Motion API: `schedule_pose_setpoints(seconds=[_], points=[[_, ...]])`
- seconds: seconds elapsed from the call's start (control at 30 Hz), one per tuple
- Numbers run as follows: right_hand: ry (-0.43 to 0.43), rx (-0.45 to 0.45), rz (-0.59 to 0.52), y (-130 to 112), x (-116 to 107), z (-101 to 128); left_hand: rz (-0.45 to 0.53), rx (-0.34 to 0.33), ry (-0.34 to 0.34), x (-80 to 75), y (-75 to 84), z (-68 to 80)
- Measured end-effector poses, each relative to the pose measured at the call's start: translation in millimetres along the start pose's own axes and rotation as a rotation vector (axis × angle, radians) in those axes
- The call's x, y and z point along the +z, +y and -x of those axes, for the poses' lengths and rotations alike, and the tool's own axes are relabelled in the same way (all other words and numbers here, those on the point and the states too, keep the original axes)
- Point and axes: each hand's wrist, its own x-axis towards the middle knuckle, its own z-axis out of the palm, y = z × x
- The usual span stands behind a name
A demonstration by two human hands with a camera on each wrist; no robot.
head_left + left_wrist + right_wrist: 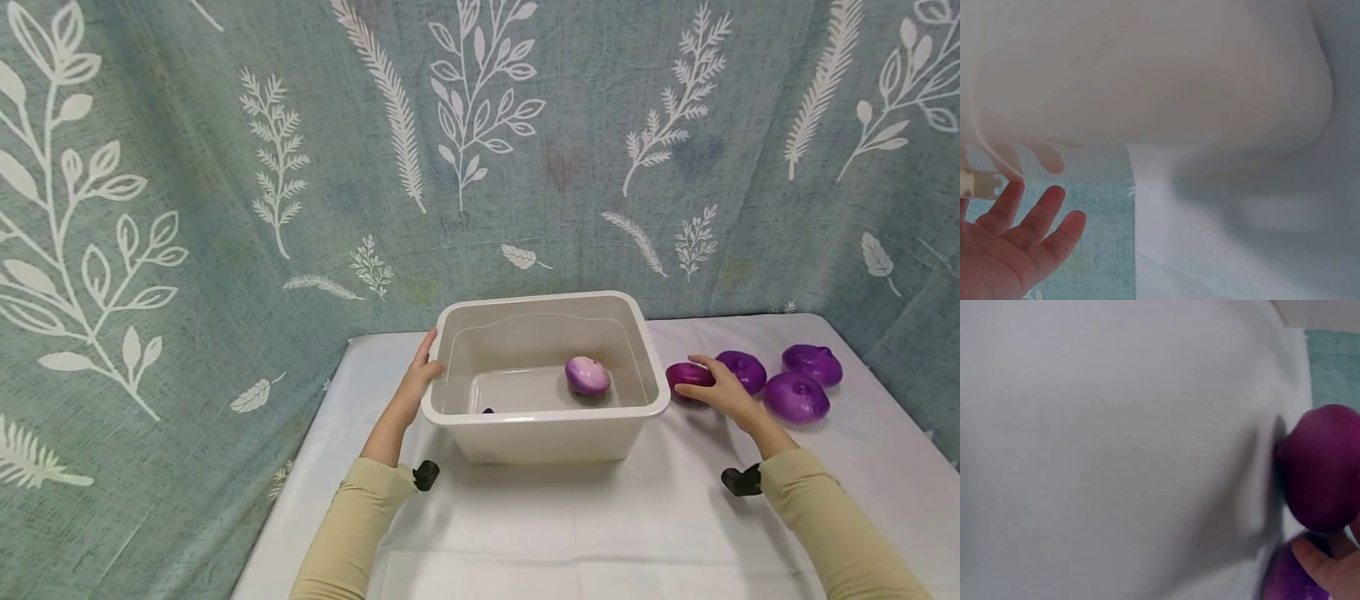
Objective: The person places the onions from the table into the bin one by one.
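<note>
A white plastic tub (450,412) holding shallow water stands mid-table, with one pale purple onion (587,375) inside it. My left hand (417,379) rests against the tub's left rim, fingers straight; the left wrist view shows those fingers (1035,219) spread beside the tub wall (1147,75). Just right of the tub lies a dark purple onion (684,374), and my right hand (716,390) curls over it. The right wrist view shows that onion (1322,465) close up with a fingertip (1329,569) under it.
Three more purple onions (742,369) (812,362) (797,397) lie on the white tablecloth (570,525) right of my right hand. A small dark scrap (487,410) sits in the tub. A leaf-patterned curtain (225,208) hangs behind and on both sides.
</note>
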Motion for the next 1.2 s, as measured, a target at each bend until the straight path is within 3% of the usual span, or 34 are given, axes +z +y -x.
schedule_pose_setpoints(seconds=[0.3, 0.8, 1.2], points=[[0.027, 0.067, -0.113, 12.9, 10.7, -0.5, -0.01, -0.002, 0.0, -0.2, 2.6, 1.7], [0.138, 0.057, -0.104, 18.3, 22.7, -7.6, -0.002, 0.002, -0.001, 1.2, 1.4, 1.3], [0.128, 0.106, -0.155, 7.6, 11.7, -3.2, 0.039, -0.004, -0.016, -3.2, -10.1, -8.3]])
